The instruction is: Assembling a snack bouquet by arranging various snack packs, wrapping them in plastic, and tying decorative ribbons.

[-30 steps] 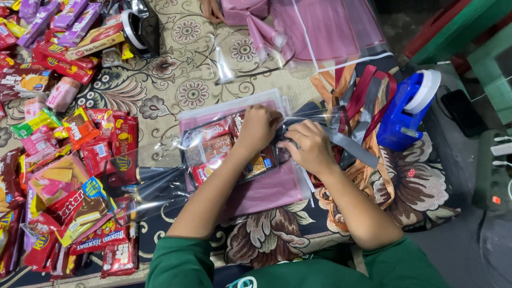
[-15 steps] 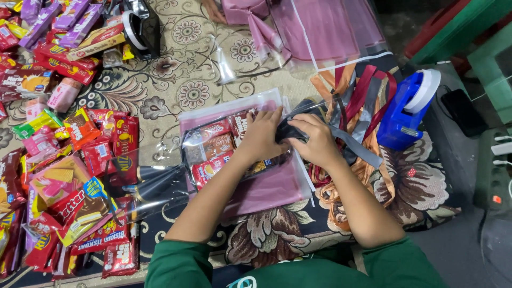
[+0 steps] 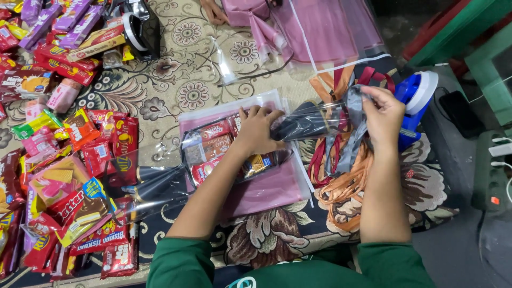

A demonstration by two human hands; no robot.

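My left hand [image 3: 260,129] presses down on a clear plastic bag of snack packets [image 3: 224,149] that lies on a pink sheet [image 3: 266,189] on the carpet. The bag's twisted neck [image 3: 306,121] stretches to the right. My right hand [image 3: 383,112] is raised near the blue tape dispenser [image 3: 415,104] and pinches a grey ribbon [image 3: 352,133] that hangs down over a pile of orange and red ribbons [image 3: 341,184]. Both sleeves are green.
Heaps of red, pink and purple snack packets [image 3: 58,176] cover the carpet at the left. Pink sheets and clear bags [image 3: 325,32] lie at the top, with another person's hand [image 3: 215,12] beside them. A power strip [image 3: 493,170] sits at the right, by green furniture legs [image 3: 469,42].
My right hand has lifted off the bag and moved right towards the tape dispenser, drawing the grey ribbon up. My left hand stays on the bag, whose neck is now gathered and twisted.
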